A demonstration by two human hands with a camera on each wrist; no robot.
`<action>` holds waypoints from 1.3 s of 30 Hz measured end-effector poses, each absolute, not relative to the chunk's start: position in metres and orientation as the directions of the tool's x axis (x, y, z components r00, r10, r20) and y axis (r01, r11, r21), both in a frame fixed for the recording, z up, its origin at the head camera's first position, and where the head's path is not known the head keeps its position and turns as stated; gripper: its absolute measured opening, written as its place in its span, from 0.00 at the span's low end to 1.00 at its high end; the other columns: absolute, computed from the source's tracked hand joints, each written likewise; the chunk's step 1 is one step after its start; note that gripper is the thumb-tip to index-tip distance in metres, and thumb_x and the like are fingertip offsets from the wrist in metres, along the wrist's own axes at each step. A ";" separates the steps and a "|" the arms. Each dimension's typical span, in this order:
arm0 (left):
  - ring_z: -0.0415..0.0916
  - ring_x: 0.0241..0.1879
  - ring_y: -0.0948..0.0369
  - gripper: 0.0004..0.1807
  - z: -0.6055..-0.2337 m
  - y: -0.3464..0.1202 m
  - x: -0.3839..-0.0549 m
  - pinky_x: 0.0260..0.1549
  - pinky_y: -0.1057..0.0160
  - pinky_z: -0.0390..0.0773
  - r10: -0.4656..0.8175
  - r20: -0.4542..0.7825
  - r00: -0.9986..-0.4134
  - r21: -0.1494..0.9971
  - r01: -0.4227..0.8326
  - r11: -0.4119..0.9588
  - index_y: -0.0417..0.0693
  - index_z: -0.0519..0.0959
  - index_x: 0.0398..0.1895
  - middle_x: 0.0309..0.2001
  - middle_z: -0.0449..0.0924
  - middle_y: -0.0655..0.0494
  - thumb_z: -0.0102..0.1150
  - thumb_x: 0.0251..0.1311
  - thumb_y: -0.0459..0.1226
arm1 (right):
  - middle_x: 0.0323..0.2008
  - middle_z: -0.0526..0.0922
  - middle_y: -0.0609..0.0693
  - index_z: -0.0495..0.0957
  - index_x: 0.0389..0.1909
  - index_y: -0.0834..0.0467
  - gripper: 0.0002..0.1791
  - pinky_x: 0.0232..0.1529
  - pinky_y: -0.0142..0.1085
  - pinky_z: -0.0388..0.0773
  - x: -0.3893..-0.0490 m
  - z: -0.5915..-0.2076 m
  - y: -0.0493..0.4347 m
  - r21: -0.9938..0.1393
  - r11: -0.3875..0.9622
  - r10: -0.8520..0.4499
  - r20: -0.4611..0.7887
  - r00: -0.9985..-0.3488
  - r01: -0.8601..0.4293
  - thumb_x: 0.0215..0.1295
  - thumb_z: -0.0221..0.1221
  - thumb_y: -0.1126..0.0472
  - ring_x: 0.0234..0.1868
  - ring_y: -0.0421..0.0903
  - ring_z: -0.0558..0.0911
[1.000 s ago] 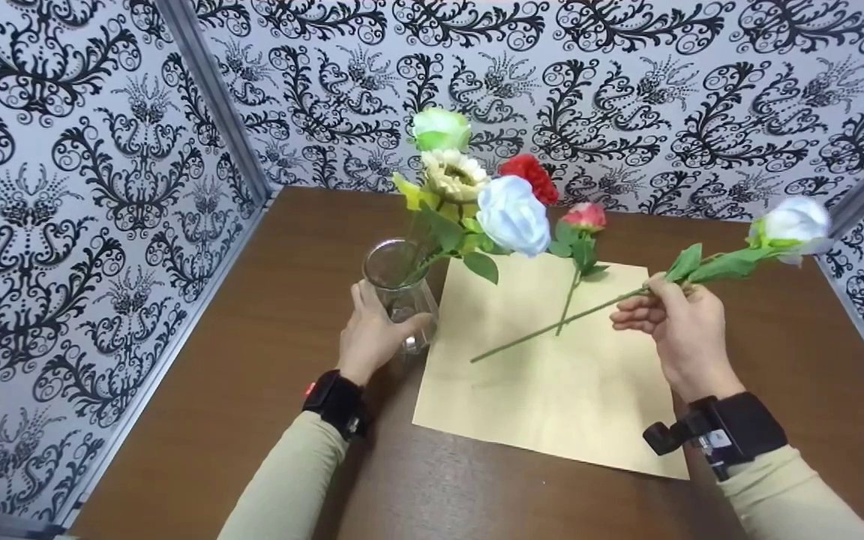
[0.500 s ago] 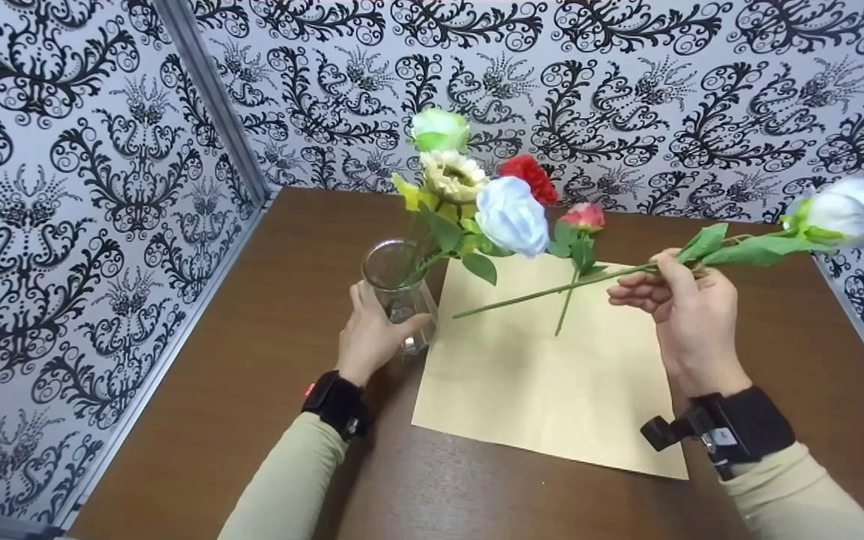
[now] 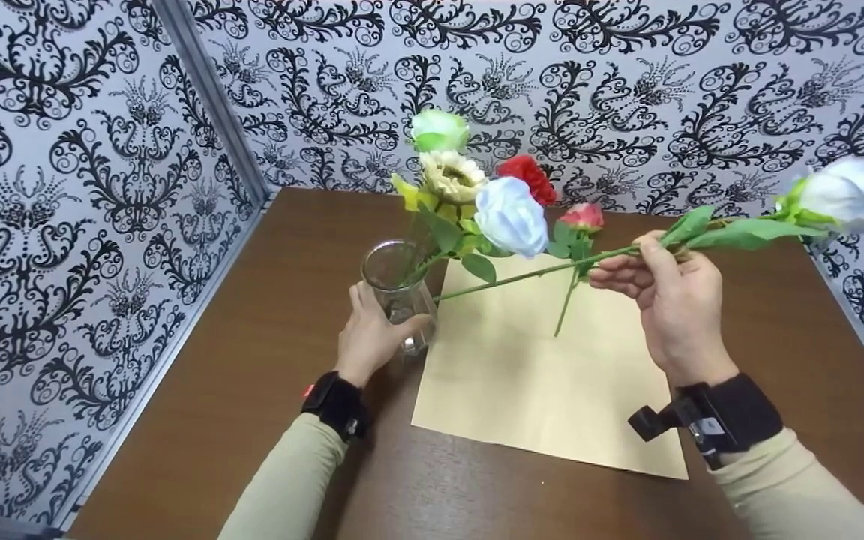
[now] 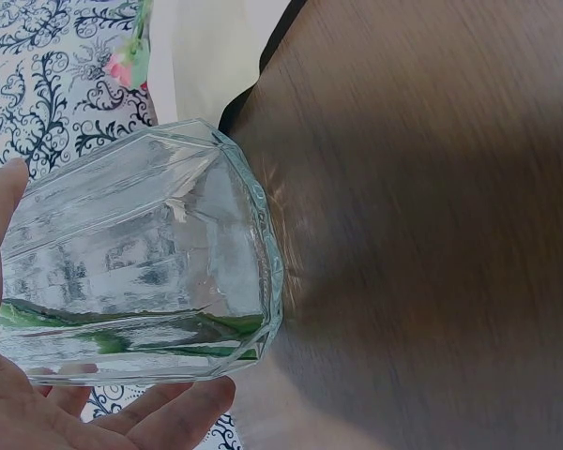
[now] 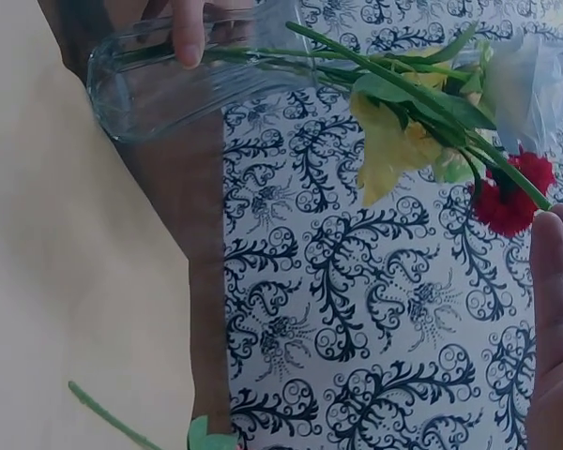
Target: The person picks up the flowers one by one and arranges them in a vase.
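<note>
My left hand [image 3: 372, 334] grips a clear glass vase [image 4: 141, 225] that stands upright on the table, thumb and fingers on opposite sides. Several artificial flowers lean from it: a pale green rose [image 3: 439, 130], a cream daisy-like bloom [image 3: 451, 176], a yellow one [image 3: 413, 193], a red one [image 3: 526, 178] and a light blue rose [image 3: 511, 216]. Off to the right, my right hand [image 3: 683, 315] pinches the stem of a white rose [image 3: 841, 195]. That rose is held slanted, bloom to the right. Its stem end [image 5: 300, 30] is near the vase, above the mouth in the right wrist view.
A sheet of tan paper [image 3: 544, 390] lies on the brown table [image 3: 252, 315] beside the vase. A pink-red rose [image 3: 582, 217] with a short stem rests across its far edge. Black-and-white patterned walls [image 3: 342, 90] stand at the back and sides.
The right hand has raised the white rose and brought its stem end leftward to the vase, first swinging the bloom right and up. The left hand and vase stay put.
</note>
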State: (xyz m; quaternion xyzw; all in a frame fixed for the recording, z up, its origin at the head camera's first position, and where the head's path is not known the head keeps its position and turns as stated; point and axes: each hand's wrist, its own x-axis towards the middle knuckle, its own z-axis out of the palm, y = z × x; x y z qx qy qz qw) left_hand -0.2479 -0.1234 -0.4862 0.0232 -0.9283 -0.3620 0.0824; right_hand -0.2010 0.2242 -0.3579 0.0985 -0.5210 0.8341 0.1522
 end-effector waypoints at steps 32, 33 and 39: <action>0.80 0.52 0.42 0.61 -0.487 -0.124 -0.248 0.42 0.40 0.79 -0.101 0.132 -0.986 0.689 0.018 0.725 0.47 0.52 0.73 0.62 0.60 0.49 0.73 0.46 0.67 | 0.37 0.86 0.65 0.73 0.50 0.68 0.12 0.45 0.51 0.84 -0.210 -0.342 0.166 -0.894 -0.181 0.020 0.414 -0.910 -0.410 0.77 0.55 0.61 0.40 0.58 0.89; 0.80 0.51 0.43 0.61 -0.487 -0.124 -0.248 0.41 0.40 0.79 -0.098 0.130 -0.987 0.689 0.019 0.725 0.47 0.52 0.74 0.63 0.59 0.49 0.72 0.46 0.67 | 0.38 0.86 0.65 0.73 0.49 0.68 0.12 0.46 0.50 0.84 -0.209 -0.343 0.165 -0.894 -0.165 0.012 0.419 -0.908 -0.415 0.77 0.55 0.61 0.40 0.58 0.88; 0.80 0.53 0.44 0.62 -0.486 -0.125 -0.247 0.42 0.41 0.79 -0.090 0.125 -0.988 0.695 0.022 0.719 0.48 0.50 0.76 0.64 0.59 0.49 0.72 0.47 0.68 | 0.39 0.84 0.64 0.73 0.46 0.68 0.10 0.45 0.49 0.84 -0.206 -0.348 0.158 -0.882 -0.080 -0.025 0.468 -0.883 -0.465 0.76 0.57 0.63 0.40 0.58 0.88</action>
